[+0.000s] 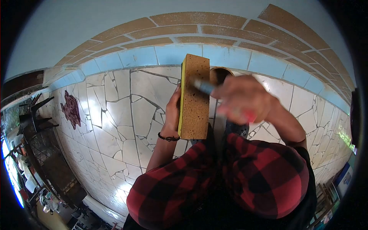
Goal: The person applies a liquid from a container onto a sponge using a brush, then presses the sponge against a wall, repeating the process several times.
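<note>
My left hand (173, 109) holds a large brown block sponge (196, 115) upright from its left side, with my fingers partly behind it. A yellow layer runs along the sponge's left edge, and dark specks dot its brown face. My right hand (247, 99) is closed around a brush (206, 87), whose tip lies over the upper part of the sponge face. Motion blurs both the hand and the brush. A patch of red shows at the lower side of that hand. Behind the sponge stands a round container (221, 74) with a brown rim, partly hidden by my right hand.
Ahead rises a pale wall with a brown brick pattern (197, 19) above blue tiles (178, 55). Broken-tile flooring (111, 115) surrounds me. A crumpled dark red cloth (71, 110) lies at left, near dark furniture (36, 119). My knees in checked cloth (268, 172) are close below.
</note>
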`<action>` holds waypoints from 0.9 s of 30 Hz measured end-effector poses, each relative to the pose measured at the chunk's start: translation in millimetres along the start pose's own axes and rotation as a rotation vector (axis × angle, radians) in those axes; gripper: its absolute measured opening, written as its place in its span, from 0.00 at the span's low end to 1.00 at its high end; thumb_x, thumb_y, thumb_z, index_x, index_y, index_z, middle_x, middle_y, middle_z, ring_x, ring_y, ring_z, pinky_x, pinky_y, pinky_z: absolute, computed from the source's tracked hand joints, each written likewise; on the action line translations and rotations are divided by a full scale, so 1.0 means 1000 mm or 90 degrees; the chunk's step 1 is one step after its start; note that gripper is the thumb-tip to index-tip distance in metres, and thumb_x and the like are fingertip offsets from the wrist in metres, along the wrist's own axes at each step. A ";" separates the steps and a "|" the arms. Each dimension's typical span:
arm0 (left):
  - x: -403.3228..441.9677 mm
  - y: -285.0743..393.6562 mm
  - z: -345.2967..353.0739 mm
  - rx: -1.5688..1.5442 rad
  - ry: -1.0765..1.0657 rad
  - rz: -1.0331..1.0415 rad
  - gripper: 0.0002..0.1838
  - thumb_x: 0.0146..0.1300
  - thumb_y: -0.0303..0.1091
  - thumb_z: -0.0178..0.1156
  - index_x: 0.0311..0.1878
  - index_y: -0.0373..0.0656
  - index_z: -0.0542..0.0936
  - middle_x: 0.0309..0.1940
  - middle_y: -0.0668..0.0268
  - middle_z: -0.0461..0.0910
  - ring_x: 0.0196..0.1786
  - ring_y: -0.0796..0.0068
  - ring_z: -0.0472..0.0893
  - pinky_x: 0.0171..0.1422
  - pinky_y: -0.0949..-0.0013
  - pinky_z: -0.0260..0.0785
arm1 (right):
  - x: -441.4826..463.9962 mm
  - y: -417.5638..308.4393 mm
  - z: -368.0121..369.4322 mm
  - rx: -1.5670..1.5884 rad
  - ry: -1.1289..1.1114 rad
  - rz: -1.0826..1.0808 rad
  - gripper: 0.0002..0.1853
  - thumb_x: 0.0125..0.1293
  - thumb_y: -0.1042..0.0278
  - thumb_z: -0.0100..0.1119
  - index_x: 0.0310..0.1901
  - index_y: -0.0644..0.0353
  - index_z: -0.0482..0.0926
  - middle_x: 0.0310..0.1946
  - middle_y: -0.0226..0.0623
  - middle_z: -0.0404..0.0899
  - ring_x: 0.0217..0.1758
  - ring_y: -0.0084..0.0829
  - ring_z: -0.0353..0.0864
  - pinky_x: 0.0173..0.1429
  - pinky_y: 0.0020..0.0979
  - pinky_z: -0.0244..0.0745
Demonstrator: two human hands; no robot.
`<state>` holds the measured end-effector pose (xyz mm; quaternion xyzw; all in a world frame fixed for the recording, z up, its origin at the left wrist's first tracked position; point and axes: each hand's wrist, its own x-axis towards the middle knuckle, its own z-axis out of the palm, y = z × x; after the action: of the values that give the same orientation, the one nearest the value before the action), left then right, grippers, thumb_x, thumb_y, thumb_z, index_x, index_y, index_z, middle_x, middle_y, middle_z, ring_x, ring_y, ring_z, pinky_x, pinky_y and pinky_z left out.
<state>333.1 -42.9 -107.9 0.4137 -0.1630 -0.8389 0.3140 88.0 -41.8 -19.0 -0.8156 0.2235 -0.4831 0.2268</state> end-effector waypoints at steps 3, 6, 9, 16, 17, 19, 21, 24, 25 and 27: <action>0.006 -0.002 -0.003 -0.051 -0.011 -0.004 0.26 0.79 0.46 0.35 0.71 0.43 0.67 0.61 0.58 0.77 0.57 0.64 0.81 0.61 0.60 0.77 | -0.001 -0.023 0.024 0.064 0.007 -0.047 0.10 0.63 0.71 0.65 0.44 0.59 0.77 0.35 0.41 0.81 0.34 0.39 0.82 0.35 0.34 0.79; 0.003 -0.004 -0.007 -0.029 -0.002 0.005 0.26 0.79 0.48 0.36 0.70 0.44 0.67 0.59 0.58 0.77 0.55 0.65 0.82 0.59 0.61 0.77 | -0.002 -0.020 0.021 0.255 0.032 0.097 0.08 0.65 0.75 0.63 0.42 0.59 0.73 0.35 0.45 0.82 0.32 0.37 0.83 0.35 0.34 0.78; 0.000 -0.006 0.002 -0.034 0.003 0.015 0.25 0.80 0.48 0.38 0.69 0.41 0.68 0.55 0.60 0.78 0.52 0.71 0.82 0.57 0.67 0.76 | -0.012 0.012 0.015 0.174 0.116 0.309 0.14 0.72 0.76 0.52 0.52 0.57 0.60 0.28 0.39 0.76 0.30 0.30 0.81 0.36 0.34 0.77; -0.008 -0.011 0.010 0.055 0.019 0.094 0.26 0.79 0.50 0.40 0.69 0.41 0.67 0.57 0.62 0.77 0.57 0.74 0.78 0.62 0.68 0.72 | -0.010 0.032 -0.006 0.012 0.453 0.297 0.10 0.75 0.72 0.52 0.50 0.61 0.63 0.32 0.36 0.78 0.35 0.24 0.83 0.36 0.23 0.77; -0.007 -0.013 0.008 0.040 0.013 0.107 0.26 0.79 0.50 0.40 0.69 0.41 0.67 0.57 0.62 0.77 0.57 0.74 0.78 0.63 0.68 0.71 | -0.011 0.029 0.000 0.020 0.463 0.292 0.10 0.75 0.71 0.52 0.50 0.62 0.63 0.32 0.36 0.78 0.35 0.24 0.83 0.36 0.23 0.76; -0.004 -0.015 0.000 0.018 0.037 0.154 0.26 0.79 0.50 0.39 0.69 0.42 0.67 0.57 0.61 0.76 0.57 0.73 0.78 0.62 0.67 0.72 | -0.015 0.026 0.021 0.037 0.485 0.281 0.10 0.75 0.71 0.53 0.49 0.62 0.62 0.33 0.37 0.77 0.35 0.23 0.83 0.35 0.23 0.76; -0.006 -0.011 -0.004 0.005 0.051 0.200 0.26 0.79 0.50 0.39 0.69 0.43 0.66 0.57 0.61 0.76 0.57 0.71 0.78 0.61 0.65 0.73 | -0.024 0.008 0.039 0.102 0.510 0.333 0.10 0.76 0.71 0.52 0.49 0.62 0.62 0.32 0.37 0.75 0.32 0.24 0.81 0.36 0.25 0.76; -0.011 -0.001 -0.011 0.016 0.044 0.267 0.26 0.79 0.51 0.38 0.71 0.46 0.62 0.56 0.61 0.76 0.57 0.67 0.80 0.60 0.61 0.75 | -0.030 -0.009 0.055 0.142 0.520 0.343 0.08 0.76 0.71 0.49 0.49 0.61 0.61 0.29 0.38 0.74 0.29 0.24 0.77 0.33 0.25 0.73; -0.013 0.000 -0.015 0.023 0.057 0.279 0.26 0.79 0.51 0.38 0.71 0.46 0.62 0.57 0.61 0.76 0.57 0.67 0.80 0.60 0.61 0.75 | -0.029 -0.014 0.056 0.142 0.502 0.354 0.07 0.76 0.70 0.47 0.48 0.60 0.60 0.27 0.39 0.75 0.26 0.24 0.75 0.29 0.23 0.70; -0.017 0.001 -0.018 0.040 0.085 0.303 0.26 0.79 0.51 0.38 0.71 0.46 0.63 0.58 0.61 0.75 0.57 0.67 0.79 0.60 0.61 0.75 | -0.028 -0.016 0.055 0.188 0.492 0.374 0.07 0.76 0.70 0.47 0.48 0.60 0.60 0.27 0.39 0.75 0.26 0.24 0.75 0.29 0.24 0.70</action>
<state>355.5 -32.7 -107.6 0.4277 -0.2606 -0.7067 0.4997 127.0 -3.9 -52.6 -0.4391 0.4401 -0.6921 0.3668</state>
